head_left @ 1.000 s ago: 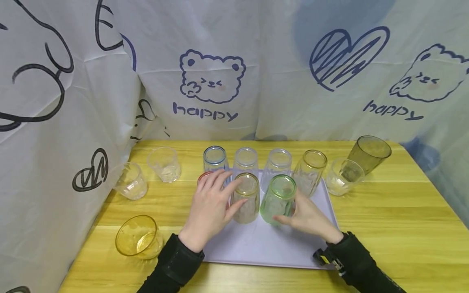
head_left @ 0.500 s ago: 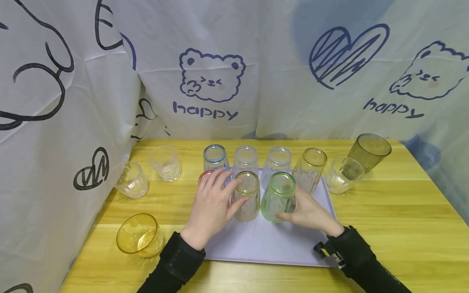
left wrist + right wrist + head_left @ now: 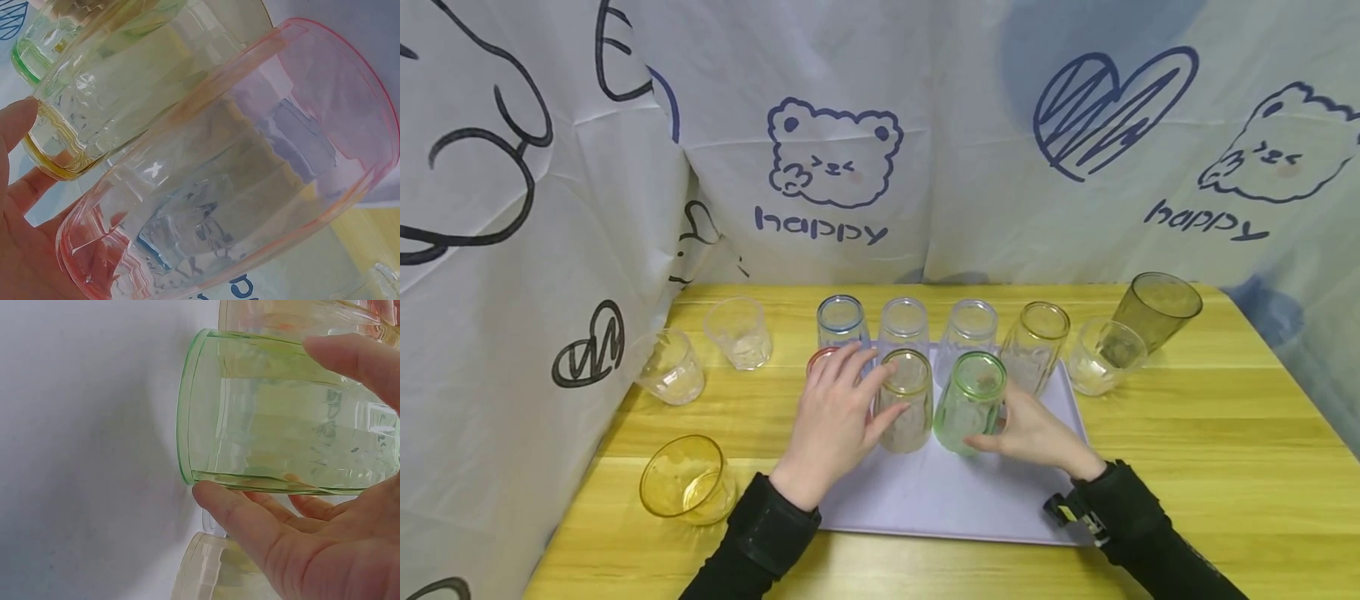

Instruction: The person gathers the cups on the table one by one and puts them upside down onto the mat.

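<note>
Several upside-down drinking glasses stand on a lilac tray (image 3: 943, 500). My right hand (image 3: 1037, 437) grips the green glass (image 3: 970, 408), thumb in front and fingers round the far side; its rim is at the tray in the right wrist view. My left hand (image 3: 835, 417) has thumb and index finger at the yellow-rimmed glass (image 3: 907, 417), just left of the green one. The other left fingers lie over the red-rimmed glass (image 3: 250, 162), which is mostly hidden in the head view.
Behind stand a blue-rimmed glass (image 3: 841, 317), two clear glasses and an amber-rimmed glass (image 3: 1036, 350). An amber tumbler (image 3: 688, 479) and two clear tumblers are at left. A clear tumbler (image 3: 1097, 367) and a smoky brown glass (image 3: 1161, 308) stand at right. Printed cloth hangs behind.
Both hands keep their places on the glasses. The whole head view has shifted slightly upward.
</note>
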Demonstrator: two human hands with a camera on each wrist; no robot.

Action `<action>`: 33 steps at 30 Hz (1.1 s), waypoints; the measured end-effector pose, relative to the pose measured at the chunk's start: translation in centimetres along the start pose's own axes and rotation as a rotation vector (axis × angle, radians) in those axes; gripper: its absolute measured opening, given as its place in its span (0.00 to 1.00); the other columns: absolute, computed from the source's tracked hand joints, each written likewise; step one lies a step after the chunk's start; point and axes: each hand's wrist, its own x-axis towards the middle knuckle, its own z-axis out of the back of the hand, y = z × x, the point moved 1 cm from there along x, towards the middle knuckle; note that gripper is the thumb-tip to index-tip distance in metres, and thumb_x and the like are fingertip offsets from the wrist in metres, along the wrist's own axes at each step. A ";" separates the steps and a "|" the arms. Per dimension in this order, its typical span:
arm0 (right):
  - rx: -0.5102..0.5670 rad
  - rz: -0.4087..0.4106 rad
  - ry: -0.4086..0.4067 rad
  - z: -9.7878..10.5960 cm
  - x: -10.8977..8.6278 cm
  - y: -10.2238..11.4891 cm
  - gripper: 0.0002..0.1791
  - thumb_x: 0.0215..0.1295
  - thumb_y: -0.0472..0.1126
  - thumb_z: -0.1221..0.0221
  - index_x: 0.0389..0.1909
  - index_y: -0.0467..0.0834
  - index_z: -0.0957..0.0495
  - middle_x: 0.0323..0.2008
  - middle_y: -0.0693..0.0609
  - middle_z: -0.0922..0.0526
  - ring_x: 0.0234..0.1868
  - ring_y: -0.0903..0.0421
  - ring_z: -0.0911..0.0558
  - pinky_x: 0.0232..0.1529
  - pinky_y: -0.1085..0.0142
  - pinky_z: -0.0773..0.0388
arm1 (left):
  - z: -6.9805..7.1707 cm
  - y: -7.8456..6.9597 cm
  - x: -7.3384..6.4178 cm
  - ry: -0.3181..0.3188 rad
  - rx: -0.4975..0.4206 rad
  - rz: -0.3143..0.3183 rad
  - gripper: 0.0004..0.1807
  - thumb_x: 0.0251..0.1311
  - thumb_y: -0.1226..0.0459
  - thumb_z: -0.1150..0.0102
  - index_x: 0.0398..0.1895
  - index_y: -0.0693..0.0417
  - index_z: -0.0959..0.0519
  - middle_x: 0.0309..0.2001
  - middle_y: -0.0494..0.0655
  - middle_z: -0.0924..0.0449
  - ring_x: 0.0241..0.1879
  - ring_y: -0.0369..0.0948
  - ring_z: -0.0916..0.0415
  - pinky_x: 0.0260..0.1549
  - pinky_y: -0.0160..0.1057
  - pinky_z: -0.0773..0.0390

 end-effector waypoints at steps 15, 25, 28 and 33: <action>0.045 -0.005 -0.006 -0.1 -0.5 -0.2 0.52 0.49 0.37 0.24 0.73 0.43 0.42 0.67 0.38 0.26 0.69 0.35 0.28 0.64 0.35 0.28 | 0.1 -0.2 -0.1 0.004 0.005 -0.012 0.26 0.61 0.45 0.34 0.58 0.44 0.19 0.60 0.51 0.21 0.66 0.52 0.29 0.67 0.54 0.30; 0.052 -0.061 -0.018 0.2 -0.9 0.5 0.55 0.48 0.37 0.24 0.75 0.38 0.47 0.68 0.33 0.30 0.68 0.31 0.28 0.63 0.38 0.25 | 0.4 0.0 0.0 0.010 -0.016 -0.018 0.26 0.62 0.45 0.35 0.60 0.43 0.21 0.62 0.51 0.22 0.66 0.52 0.29 0.67 0.54 0.30; 0.058 -0.091 -0.031 0.6 -1.3 0.9 0.55 0.50 0.38 0.25 0.74 0.34 0.47 0.67 0.31 0.30 0.67 0.31 0.28 0.64 0.40 0.25 | 0.7 0.1 0.0 0.017 -0.065 -0.015 0.27 0.63 0.46 0.36 0.63 0.43 0.23 0.62 0.52 0.23 0.66 0.52 0.29 0.67 0.56 0.30; 0.122 -0.067 -0.050 1.4 -2.1 1.5 0.50 0.50 0.34 0.25 0.70 0.30 0.44 0.65 0.30 0.30 0.66 0.30 0.28 0.66 0.43 0.26 | 1.3 -0.1 0.3 0.016 -0.145 0.000 0.27 0.64 0.48 0.36 0.65 0.43 0.25 0.62 0.53 0.24 0.65 0.53 0.29 0.67 0.57 0.30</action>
